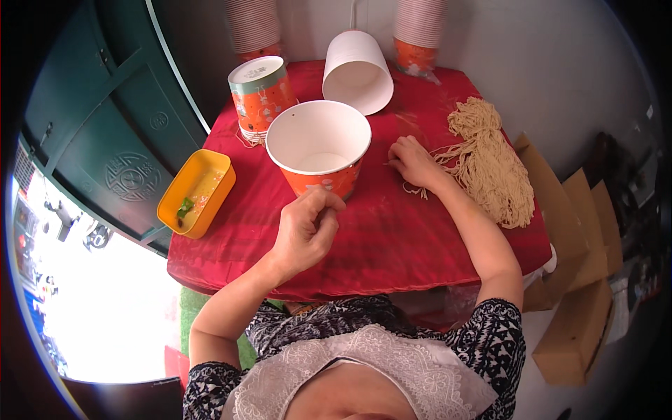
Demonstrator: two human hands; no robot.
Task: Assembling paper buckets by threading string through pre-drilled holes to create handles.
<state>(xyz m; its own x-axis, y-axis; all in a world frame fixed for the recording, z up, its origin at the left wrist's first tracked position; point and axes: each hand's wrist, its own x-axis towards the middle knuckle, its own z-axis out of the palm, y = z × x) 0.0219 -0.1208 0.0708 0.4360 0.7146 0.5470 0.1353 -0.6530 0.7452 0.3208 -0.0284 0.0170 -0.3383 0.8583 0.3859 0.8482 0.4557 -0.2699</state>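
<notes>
A large paper bucket (318, 140) with an orange printed outside and a white inside stands upright near the middle of the table, its mouth facing up. My left hand (308, 227) is at its near side, fingers curled in toward the thumb; what they hold, if anything, is too small to make out. To the right, my right hand (414, 162) rests low over the red cloth with its fingertips pressed together, and their contents are hidden. Beside that wrist lies a thick bundle of cream string (493, 175), tied near its far end, with loose strands trailing toward my hand.
Upside-down orange buckets (262, 98) stand nested at the back left, string showing near their rims. A white bucket (358, 73) lies tipped at the back. A yellow plastic box (197, 192) sits at the left edge. Cardboard boxes (574, 336) are right of the table.
</notes>
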